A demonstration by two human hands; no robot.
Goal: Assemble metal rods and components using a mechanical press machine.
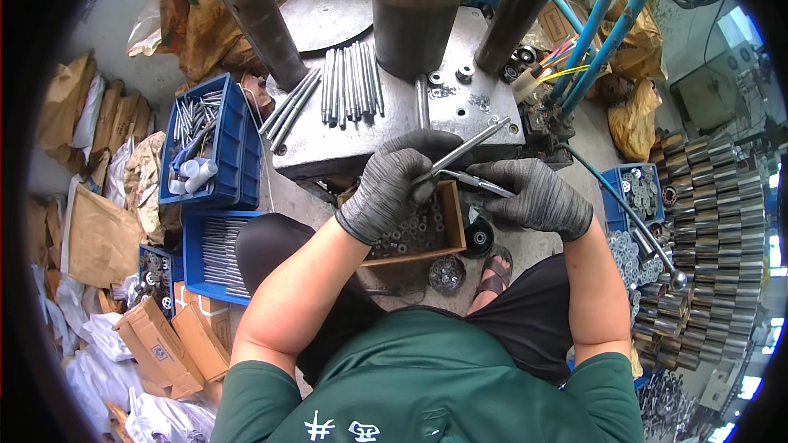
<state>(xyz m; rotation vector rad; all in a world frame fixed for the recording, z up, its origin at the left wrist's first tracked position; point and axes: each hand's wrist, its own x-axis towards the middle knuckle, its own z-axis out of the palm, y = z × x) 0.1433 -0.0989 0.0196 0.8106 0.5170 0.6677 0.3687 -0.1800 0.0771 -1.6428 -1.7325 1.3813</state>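
Near the table (328, 148), left hand (387, 190) holds rod (474, 142), right hand (540, 198) apparently pliers (484, 184).

The left fingers (410, 166) hide part of the steel rod (476, 142); dark pillars (256, 18) run out of view above; metal bits (443, 93) are too small to tell.

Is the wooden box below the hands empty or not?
Not empty: small round parts lie in the box. The left hand partly hides it; how full, I cannot tell.

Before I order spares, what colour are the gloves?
The gloves are streaked dark grey, clearest in the head view.
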